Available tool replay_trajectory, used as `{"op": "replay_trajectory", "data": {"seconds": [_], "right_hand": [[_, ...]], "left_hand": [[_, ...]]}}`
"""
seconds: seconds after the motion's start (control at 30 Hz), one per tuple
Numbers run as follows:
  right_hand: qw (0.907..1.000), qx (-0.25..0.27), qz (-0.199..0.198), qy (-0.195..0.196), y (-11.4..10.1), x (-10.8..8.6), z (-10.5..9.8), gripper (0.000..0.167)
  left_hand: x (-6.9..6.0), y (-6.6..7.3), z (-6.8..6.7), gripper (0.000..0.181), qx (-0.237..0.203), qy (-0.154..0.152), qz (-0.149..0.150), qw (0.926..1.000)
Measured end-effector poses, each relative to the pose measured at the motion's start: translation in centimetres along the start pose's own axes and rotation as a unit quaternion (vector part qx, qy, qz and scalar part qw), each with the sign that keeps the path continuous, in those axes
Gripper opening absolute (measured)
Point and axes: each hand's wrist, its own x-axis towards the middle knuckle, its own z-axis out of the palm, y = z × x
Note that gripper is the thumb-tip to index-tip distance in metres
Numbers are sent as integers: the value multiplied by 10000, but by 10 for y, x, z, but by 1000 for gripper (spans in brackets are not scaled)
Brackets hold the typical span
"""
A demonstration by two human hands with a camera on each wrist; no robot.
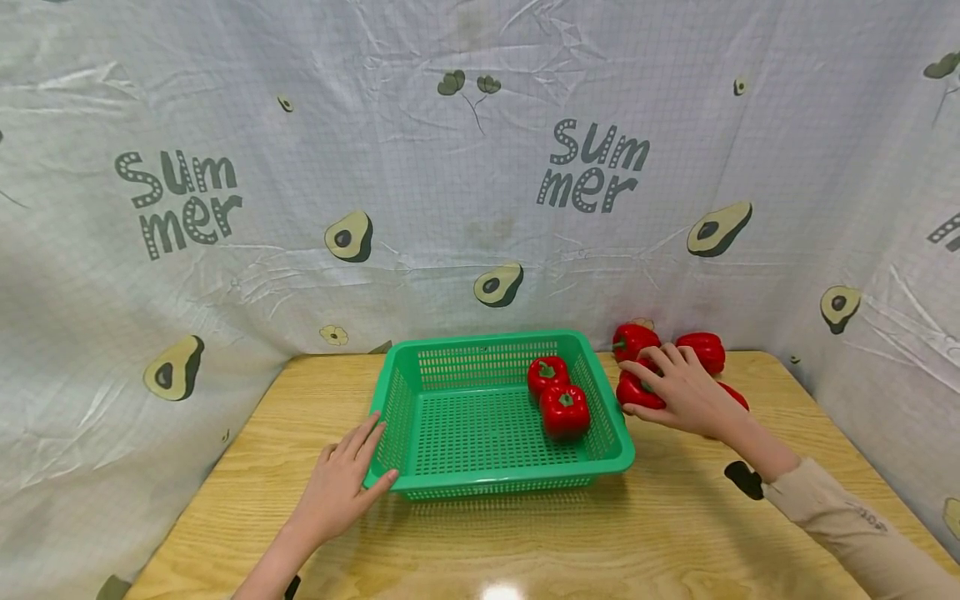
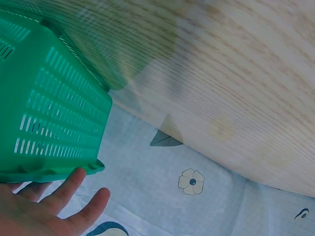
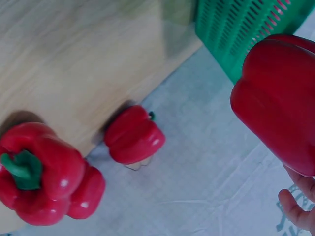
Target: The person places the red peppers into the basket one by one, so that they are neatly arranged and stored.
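Note:
My left hand (image 1: 336, 483) (image 2: 49, 211) rests with extended fingers on the left rim of the green basket (image 1: 510, 478) (image 2: 64, 113). Just beyond the basket's right rim, my right hand (image 1: 678, 390) (image 3: 301, 209) holds a red bell pepper (image 1: 637, 392) (image 3: 280, 98), its fingers curved over it in the head view. Inside the basket, at its right side, two red peppers touch, one (image 1: 547, 375) behind the other (image 1: 566, 413). My right hand partly hides the held pepper in the head view.
More red peppers lie around my right hand: one behind it (image 1: 633, 340) (image 3: 135, 135), one at the back right (image 1: 702, 351), and one partly hidden by the hand (image 1: 735, 395). A printed cloth (image 1: 420, 167) hangs behind the wooden table (image 1: 480, 550).

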Motion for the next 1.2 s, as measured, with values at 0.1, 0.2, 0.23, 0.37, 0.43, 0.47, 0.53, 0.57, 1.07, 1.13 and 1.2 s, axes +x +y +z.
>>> {"op": "replay_trajectory", "data": {"seconds": [0.1, 0.2, 0.23, 0.37, 0.43, 0.47, 0.53, 0.57, 1.07, 1.13, 1.2], "right_hand": [[10000, 18, -50, 27, -2, 5, -5, 56], [9999, 27, -124, 59, -3, 11, -9, 56], [9999, 32, -138, 61, -3, 13, -10, 56], [9997, 36, -222, 21, -7, 23, -16, 53], [9996, 63, -266, -11, -9, 28, -18, 52], [9995, 74, -294, -32, -10, 30, -19, 52], [9993, 74, -361, -47, -13, 34, -20, 52], [9992, 82, -394, -43, -14, 37, -20, 53], [9978, 149, -627, -181, -38, 78, -19, 52], [9975, 192, -639, -214, -40, 83, -18, 52], [9973, 220, -658, -227, -42, 87, -17, 52]], "left_hand": [[0, 0, 0, 64, 0, 2, -4, 10000], [0, 0, 0, 64, -1, 12, 3, 10000], [0, 0, 0, 64, 0, 14, 9, 10000], [0, 0, -1, 64, -19, 21, 27, 10000], [0, 0, -1, 64, -26, 12, 29, 10000], [0, 0, -1, 64, -30, 9, 29, 10000], [0, 0, -1, 64, -27, -1, 31, 10000], [0, 0, -1, 64, -29, -11, 31, 10000], [0, -1, 1, 65, 28, -36, 5, 10000], [0, -1, 1, 65, 32, -32, -1, 10000], [0, -1, 2, 65, 36, -38, -1, 10000]]}}
